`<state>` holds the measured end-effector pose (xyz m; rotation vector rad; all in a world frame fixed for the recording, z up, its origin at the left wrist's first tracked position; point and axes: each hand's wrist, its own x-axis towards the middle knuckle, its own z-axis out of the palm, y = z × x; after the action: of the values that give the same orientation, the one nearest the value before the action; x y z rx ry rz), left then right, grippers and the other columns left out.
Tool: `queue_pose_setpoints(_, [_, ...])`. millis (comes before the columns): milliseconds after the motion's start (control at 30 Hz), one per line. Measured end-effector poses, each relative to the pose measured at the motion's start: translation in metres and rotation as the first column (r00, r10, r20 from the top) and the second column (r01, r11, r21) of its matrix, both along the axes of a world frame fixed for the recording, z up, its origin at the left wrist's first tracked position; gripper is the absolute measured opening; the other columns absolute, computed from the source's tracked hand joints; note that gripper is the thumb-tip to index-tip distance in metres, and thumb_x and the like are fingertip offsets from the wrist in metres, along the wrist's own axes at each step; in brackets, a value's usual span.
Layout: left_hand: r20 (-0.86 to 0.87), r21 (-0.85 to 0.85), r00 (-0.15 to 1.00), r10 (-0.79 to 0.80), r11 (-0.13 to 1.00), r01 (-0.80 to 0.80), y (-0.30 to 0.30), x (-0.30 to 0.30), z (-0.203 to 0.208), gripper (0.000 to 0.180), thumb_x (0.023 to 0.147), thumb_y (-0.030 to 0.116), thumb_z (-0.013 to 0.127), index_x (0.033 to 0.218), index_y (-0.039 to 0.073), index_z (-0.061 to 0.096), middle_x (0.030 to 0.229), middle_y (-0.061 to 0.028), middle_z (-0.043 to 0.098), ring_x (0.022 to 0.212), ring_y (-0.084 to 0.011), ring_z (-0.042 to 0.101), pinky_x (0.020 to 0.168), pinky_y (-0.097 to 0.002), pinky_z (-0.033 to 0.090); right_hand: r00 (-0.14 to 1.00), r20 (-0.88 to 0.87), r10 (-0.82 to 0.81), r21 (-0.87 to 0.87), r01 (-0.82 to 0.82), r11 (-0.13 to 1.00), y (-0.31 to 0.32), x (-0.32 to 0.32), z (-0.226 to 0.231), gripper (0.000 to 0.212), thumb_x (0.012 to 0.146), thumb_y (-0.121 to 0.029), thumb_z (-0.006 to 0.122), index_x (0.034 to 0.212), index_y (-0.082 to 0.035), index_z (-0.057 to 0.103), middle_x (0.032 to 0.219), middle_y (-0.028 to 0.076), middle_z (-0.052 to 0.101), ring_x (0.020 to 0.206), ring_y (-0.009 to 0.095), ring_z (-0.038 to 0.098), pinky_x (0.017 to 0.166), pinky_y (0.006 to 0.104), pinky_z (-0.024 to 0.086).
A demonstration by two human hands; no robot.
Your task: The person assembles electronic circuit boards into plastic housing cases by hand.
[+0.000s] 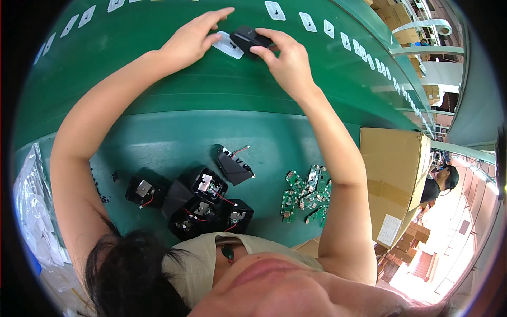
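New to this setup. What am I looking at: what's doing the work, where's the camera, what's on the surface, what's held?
No machine is doing the handling: these are a person's bare hands. The single picture comes from a fisheye camera on that person's head, looking down, so straight edges bend near the rim.

The right hand grips a black plastic casing. The left hand is open beside a white plate; contact is unclear.

More white plates line the green belt-like surface. Nearer the body, the teal work surface bears black housings with red wires and a pile of green circuit boards.
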<state>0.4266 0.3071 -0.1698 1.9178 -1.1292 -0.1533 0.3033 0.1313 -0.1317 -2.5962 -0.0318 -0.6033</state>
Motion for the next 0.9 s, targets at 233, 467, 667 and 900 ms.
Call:
queue_pose_setpoints(233, [0.050,-0.082,0.992,-0.115,0.990,0.119,0.022,0.014,-0.009,0.047,0.088,-0.005,0.038,0.132,0.012,0.040,0.137,-0.0069,0.040,0.124,-0.0253,0.040,0.105,-0.0336,0.032,0.989,-0.142,0.043,-0.179,-0.069,0.981,0.029,0.025,0.006,0.034,0.077,-0.023,0.066,0.106,-0.005,0.062,0.096,0.013,0.064,0.078,0.027,0.061,0.072,0.0363,0.049])
queue_pose_setpoints(467, [0.175,-0.003,0.972,-0.156,0.987,0.159,0.025,0.015,-0.023,0.045,0.087,-0.005,0.039,0.128,0.010,0.045,0.132,-0.0077,0.046,0.121,-0.0247,0.044,0.104,-0.0336,0.034,0.987,-0.152,0.055,-0.252,-0.093,0.963,0.028,0.030,-0.004,0.033,0.077,-0.022,0.066,0.104,-0.003,0.062,0.095,0.013,0.064,0.084,0.030,0.060,0.075,0.0377,0.049])
queue_pose_setpoints(667, [0.151,-0.050,0.979,-0.135,0.988,0.144,0.029,0.011,-0.024,0.045,0.086,-0.008,0.037,0.126,0.009,0.048,0.130,-0.0079,0.047,0.119,-0.0247,0.045,0.103,-0.0331,0.035,0.992,-0.093,0.089,-0.205,-0.106,0.973,0.028,0.028,-0.003,0.032,0.077,-0.021,0.066,0.103,-0.003,0.062,0.095,0.012,0.065,0.088,0.029,0.060,0.077,0.0373,0.049])
queue_pose_setpoints(900, [0.177,-0.039,0.974,-0.142,0.988,0.151,0.039,0.012,-0.026,0.050,0.081,-0.012,0.036,0.124,0.008,0.050,0.129,-0.0086,0.048,0.118,-0.0252,0.047,0.103,-0.0329,0.035,0.991,0.029,0.130,-0.267,-0.118,0.957,0.038,0.029,-0.014,0.026,0.072,-0.015,0.068,0.094,-0.003,0.062,0.088,0.009,0.064,0.082,0.027,0.060,0.070,0.0367,0.050])
